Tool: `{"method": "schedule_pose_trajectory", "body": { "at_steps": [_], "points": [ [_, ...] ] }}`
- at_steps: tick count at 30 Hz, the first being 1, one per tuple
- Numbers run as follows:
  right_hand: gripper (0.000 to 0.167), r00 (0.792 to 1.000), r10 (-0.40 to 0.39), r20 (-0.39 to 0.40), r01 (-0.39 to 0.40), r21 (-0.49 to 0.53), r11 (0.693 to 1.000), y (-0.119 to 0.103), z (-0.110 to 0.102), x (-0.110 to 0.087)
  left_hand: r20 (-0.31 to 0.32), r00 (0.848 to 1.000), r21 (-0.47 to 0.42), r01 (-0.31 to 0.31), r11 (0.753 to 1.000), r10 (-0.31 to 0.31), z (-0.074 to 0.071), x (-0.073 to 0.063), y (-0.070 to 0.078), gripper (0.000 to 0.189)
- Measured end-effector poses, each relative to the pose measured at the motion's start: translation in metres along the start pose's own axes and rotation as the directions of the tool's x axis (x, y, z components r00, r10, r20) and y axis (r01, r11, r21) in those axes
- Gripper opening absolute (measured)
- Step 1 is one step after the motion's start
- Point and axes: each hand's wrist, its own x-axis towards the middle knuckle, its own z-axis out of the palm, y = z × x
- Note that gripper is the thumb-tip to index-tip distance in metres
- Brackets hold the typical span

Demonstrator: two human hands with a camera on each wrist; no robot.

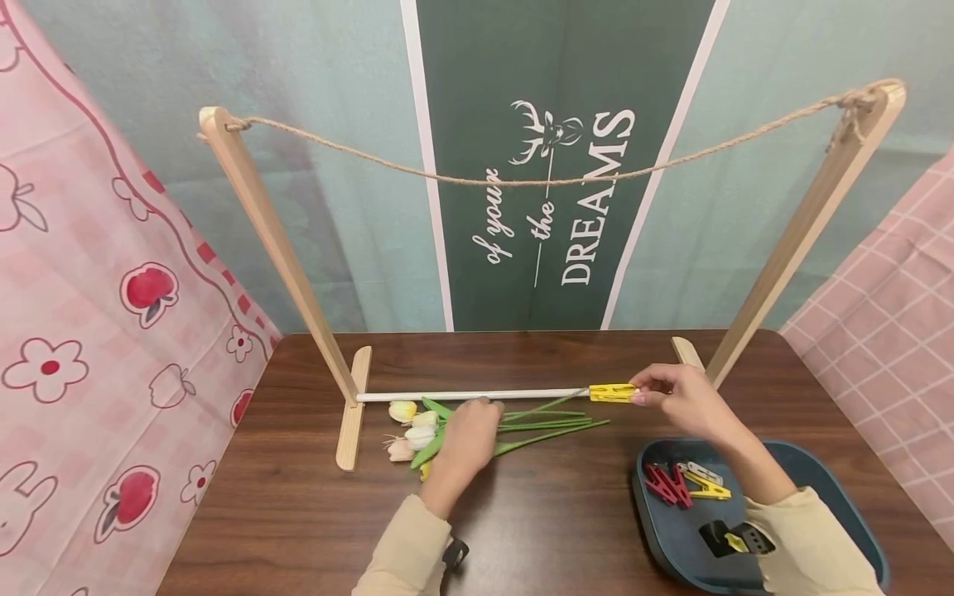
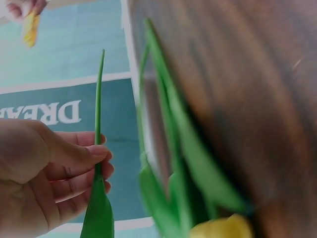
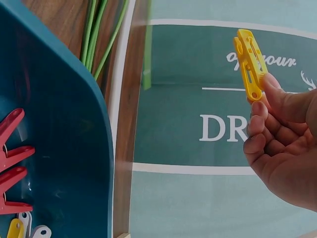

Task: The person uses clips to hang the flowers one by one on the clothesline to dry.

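the left hand (image 1: 468, 430) pinches a green stem (image 2: 99, 114) between thumb and fingers, over the tulips (image 1: 421, 436) lying left of centre on the worktop (image 1: 559, 513). to its right, the right hand (image 1: 681, 399) pinches a yellow clothespin (image 1: 611, 393), near the blue tray's (image 1: 674, 542) far side.

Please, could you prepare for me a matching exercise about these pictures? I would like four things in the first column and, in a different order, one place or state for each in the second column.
Column one
1. Rope
2. Right hand
3. Red clothespins
4. Left hand

Column two
A. Pinching a yellow clothespin
B. Lying in the blue tray
C. Pinching a green stem
D. Strung between the two wooden posts

Right pairs: 1-D, 2-A, 3-B, 4-C
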Motion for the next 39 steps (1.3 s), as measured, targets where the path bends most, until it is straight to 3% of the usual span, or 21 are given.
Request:
{"method": "schedule_pose_trajectory", "body": {
  "at_steps": [14, 23, 27, 33, 36, 39],
  "points": [
    [0.007, 1.0, -0.024, -0.005, 0.024, -0.015, 1.0, 0.001, 0.001, 0.0, -0.032, 0.991, -0.095, 0.124, 0.988, -0.128, -0.059, 0.002, -0.035, 0.03],
    [0.009, 1.0, -0.014, 0.0, 0.014, -0.046, 0.999, 0.001, 0.004, 0.001, -0.176, 0.973, -0.188, 0.116, 0.975, -0.149, -0.089, 0.004, -0.041, 0.021],
    [0.009, 1.0, -0.01, 0.005, 0.011, -0.049, 0.999, 0.0, 0.005, 0.001, -0.28, 0.95, -0.233, 0.07, 0.97, -0.136, -0.1, 0.006, -0.041, 0.015],
    [0.007, 1.0, -0.012, 0.017, 0.013, -0.044, 0.999, -0.001, 0.005, 0.002, -0.436, 0.892, -0.267, -0.003, 0.964, -0.118, -0.113, 0.013, -0.04, 0.011],
    [0.008, 1.0, -0.013, 0.023, 0.014, -0.041, 0.999, -0.001, 0.005, 0.002, -0.483, 0.866, -0.28, -0.016, 0.96, -0.126, -0.12, 0.018, -0.04, 0.01],
    [0.008, 0.999, -0.014, 0.029, 0.015, -0.038, 0.999, -0.002, 0.006, 0.002, -0.497, 0.854, -0.305, -0.01, 0.952, -0.15, -0.125, 0.023, -0.041, 0.01]
  ]
}}
